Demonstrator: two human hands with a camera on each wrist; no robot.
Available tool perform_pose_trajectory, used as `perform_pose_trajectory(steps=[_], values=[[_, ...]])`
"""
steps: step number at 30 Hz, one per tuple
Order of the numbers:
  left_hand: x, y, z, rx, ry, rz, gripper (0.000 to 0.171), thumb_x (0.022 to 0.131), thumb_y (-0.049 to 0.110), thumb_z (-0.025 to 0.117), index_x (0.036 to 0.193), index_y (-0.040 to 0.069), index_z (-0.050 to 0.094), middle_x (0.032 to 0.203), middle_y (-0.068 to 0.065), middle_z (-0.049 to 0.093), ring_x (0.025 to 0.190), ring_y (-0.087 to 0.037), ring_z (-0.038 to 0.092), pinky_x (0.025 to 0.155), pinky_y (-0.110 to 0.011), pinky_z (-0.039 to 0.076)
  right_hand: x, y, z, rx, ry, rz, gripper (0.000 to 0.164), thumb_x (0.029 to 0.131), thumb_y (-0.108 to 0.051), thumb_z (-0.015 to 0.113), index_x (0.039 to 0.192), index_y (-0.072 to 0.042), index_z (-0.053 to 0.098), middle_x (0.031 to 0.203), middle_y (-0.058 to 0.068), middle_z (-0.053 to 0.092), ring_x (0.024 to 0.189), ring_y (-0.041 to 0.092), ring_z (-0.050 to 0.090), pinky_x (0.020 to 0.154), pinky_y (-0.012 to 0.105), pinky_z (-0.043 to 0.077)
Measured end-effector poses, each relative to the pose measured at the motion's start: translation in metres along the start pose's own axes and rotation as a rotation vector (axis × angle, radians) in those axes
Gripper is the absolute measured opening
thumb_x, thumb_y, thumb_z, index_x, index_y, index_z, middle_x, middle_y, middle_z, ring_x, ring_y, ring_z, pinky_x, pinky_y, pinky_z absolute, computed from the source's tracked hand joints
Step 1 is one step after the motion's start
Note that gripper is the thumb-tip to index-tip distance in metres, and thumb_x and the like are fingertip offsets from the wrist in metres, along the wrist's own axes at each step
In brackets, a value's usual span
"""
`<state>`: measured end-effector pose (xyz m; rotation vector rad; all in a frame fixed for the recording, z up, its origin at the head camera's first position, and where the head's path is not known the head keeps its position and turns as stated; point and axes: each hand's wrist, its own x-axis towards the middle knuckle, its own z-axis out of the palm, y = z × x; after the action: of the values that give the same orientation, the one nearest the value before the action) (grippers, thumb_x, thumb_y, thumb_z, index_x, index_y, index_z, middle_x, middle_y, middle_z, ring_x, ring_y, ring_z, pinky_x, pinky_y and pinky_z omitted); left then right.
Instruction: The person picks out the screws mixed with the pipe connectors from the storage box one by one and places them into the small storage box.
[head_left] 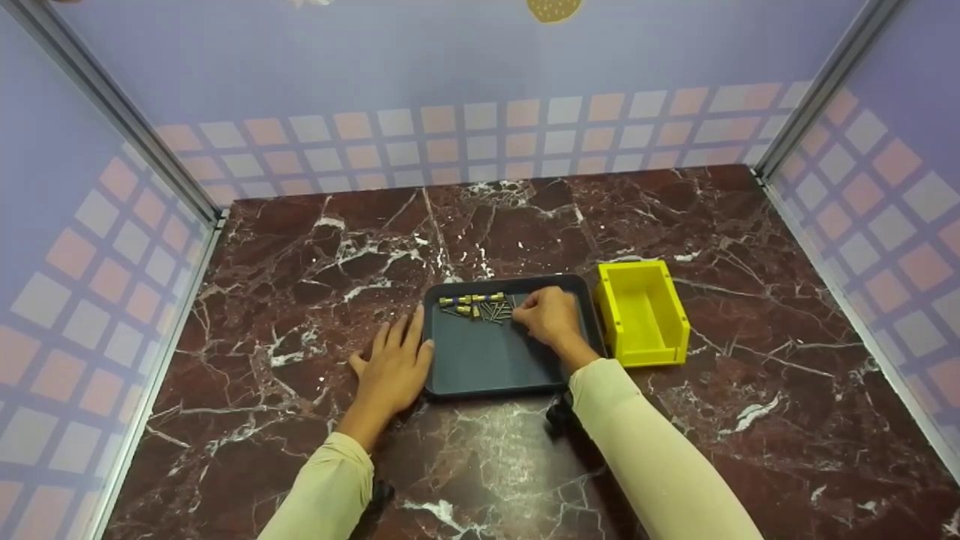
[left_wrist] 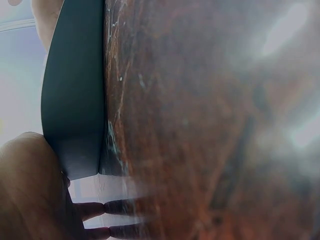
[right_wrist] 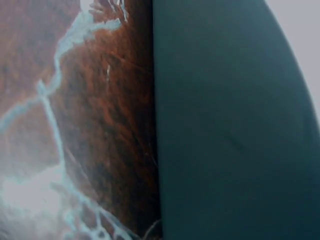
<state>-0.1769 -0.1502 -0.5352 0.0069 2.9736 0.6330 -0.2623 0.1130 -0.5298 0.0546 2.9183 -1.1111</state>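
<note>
A dark grey tray (head_left: 487, 367) lies on the table. Along its far left inside are several brass fittings (head_left: 454, 300) with blue bands and a loose heap of thin screws (head_left: 493, 309). My right hand (head_left: 553, 319) reaches over the tray's right side, thumb and fingertips pinching a screw at the heap's right end; the fingers mostly cover it. Fingers spread, my left hand (head_left: 394, 367) rests by the tray's left edge, with its thumb side against the rim. The left wrist view has this hand (left_wrist: 32, 185) beside the tray's outer wall (left_wrist: 75, 100); the right wrist view has only the wall (right_wrist: 235, 125) and tabletop.
A yellow open-front bin (head_left: 641, 315) stands just right of the tray, with nothing visible inside. The dark red marbled table (head_left: 750, 300) spreads around both, bounded by patterned panels (head_left: 480, 67) at the back and sides.
</note>
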Motion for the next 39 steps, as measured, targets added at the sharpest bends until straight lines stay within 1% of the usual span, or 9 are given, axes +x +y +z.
perform_pose_trajectory(steps=[3, 7, 11, 16, 20, 26, 29, 34, 39], values=[[0.0, 0.0, 0.0, 0.0, -0.002, 0.003, 0.061, 0.109, 0.052, 0.029, 0.165, 0.037, 0.013, 0.168, -0.006, 0.03, 0.156, -0.038, 0.021, 0.105, -0.082, 0.015, 0.0, 0.001, -0.001, 0.05, 0.002, 0.014, 0.01, 0.079, -0.019, 0.076, 0.073, -0.015, 0.082, 0.062, 0.001, 0.074, 0.048, 0.008, 0.067, 0.056, 0.023, 0.053], [0.0, 0.0, 0.0, 0.001, 0.003, 0.004, 0.061, 0.109, 0.052, 0.029, 0.165, 0.036, 0.014, 0.168, -0.006, 0.031, 0.156, -0.038, 0.021, 0.105, -0.081, 0.016, -0.002, 0.001, -0.003, 0.185, 0.0, 0.058, 0.009, 0.078, -0.015, 0.074, 0.074, -0.012, 0.081, 0.066, 0.003, 0.075, 0.048, 0.008, 0.066, 0.049, 0.023, 0.054], [0.0, 0.0, 0.001, 0.003, 0.006, 0.004, 0.061, 0.108, 0.052, 0.03, 0.165, 0.036, 0.014, 0.168, -0.006, 0.031, 0.156, -0.038, 0.021, 0.105, -0.081, 0.016, -0.005, 0.001, -0.006, 0.298, -0.004, 0.097, 0.007, 0.079, -0.014, 0.074, 0.075, -0.011, 0.079, 0.066, 0.003, 0.073, 0.053, 0.01, 0.067, 0.051, 0.026, 0.057], [0.0, 0.001, 0.0, 0.002, 0.006, 0.007, 0.061, 0.109, 0.052, 0.03, 0.165, 0.036, 0.014, 0.168, -0.007, 0.031, 0.156, -0.038, 0.021, 0.104, -0.082, 0.016, -0.008, 0.001, -0.011, 0.365, -0.003, 0.114, 0.006, 0.08, -0.016, 0.076, 0.078, -0.011, 0.078, 0.072, 0.011, 0.076, 0.058, 0.016, 0.07, 0.053, 0.029, 0.058], [0.0, 0.0, 0.001, -0.005, 0.009, 0.012, 0.061, 0.109, 0.052, 0.03, 0.165, 0.036, 0.014, 0.167, -0.007, 0.031, 0.156, -0.038, 0.022, 0.103, -0.082, 0.016, -0.011, 0.0, -0.014, 0.399, -0.006, 0.118, 0.006, 0.081, -0.016, 0.075, 0.081, -0.011, 0.078, 0.079, 0.016, 0.077, 0.062, 0.022, 0.072, 0.054, 0.032, 0.059], [0.0, 0.0, 0.001, 0.001, 0.012, 0.007, 0.061, 0.108, 0.051, 0.03, 0.165, 0.036, 0.014, 0.167, -0.007, 0.031, 0.156, -0.038, 0.022, 0.104, -0.082, 0.017, -0.016, -0.001, -0.019, 0.431, 0.005, 0.117, 0.005, 0.083, -0.017, 0.075, 0.082, -0.012, 0.077, 0.079, 0.013, 0.075, 0.067, 0.027, 0.072, 0.054, 0.034, 0.059], [0.0, 0.0, 0.001, 0.008, 0.012, 0.004, 0.061, 0.109, 0.051, 0.03, 0.165, 0.037, 0.014, 0.167, -0.007, 0.032, 0.155, -0.038, 0.023, 0.104, -0.08, 0.018, -0.019, -0.002, -0.023, 0.419, 0.022, 0.097, 0.006, 0.084, -0.019, 0.075, 0.082, -0.014, 0.077, 0.076, 0.009, 0.074, 0.066, 0.025, 0.071, 0.053, 0.03, 0.058], [0.0, 0.0, 0.001, 0.005, 0.012, 0.009, 0.061, 0.109, 0.051, 0.031, 0.165, 0.036, 0.013, 0.167, -0.007, 0.031, 0.156, -0.038, 0.022, 0.104, -0.081, 0.017, -0.023, -0.003, -0.031, 0.395, 0.053, 0.065, 0.008, 0.085, -0.023, 0.075, 0.083, -0.015, 0.077, 0.073, 0.003, 0.072, 0.064, 0.016, 0.068, 0.055, 0.026, 0.057], [0.0, 0.0, 0.0, 0.007, 0.009, 0.008, 0.061, 0.109, 0.051, 0.03, 0.165, 0.036, 0.013, 0.167, -0.007, 0.031, 0.156, -0.038, 0.022, 0.104, -0.081, 0.017, -0.027, -0.004, -0.042, 0.402, 0.086, 0.058, 0.008, 0.084, -0.022, 0.076, 0.083, -0.014, 0.077, 0.073, 0.0, 0.07, 0.063, 0.018, 0.067, 0.056, 0.026, 0.056]])
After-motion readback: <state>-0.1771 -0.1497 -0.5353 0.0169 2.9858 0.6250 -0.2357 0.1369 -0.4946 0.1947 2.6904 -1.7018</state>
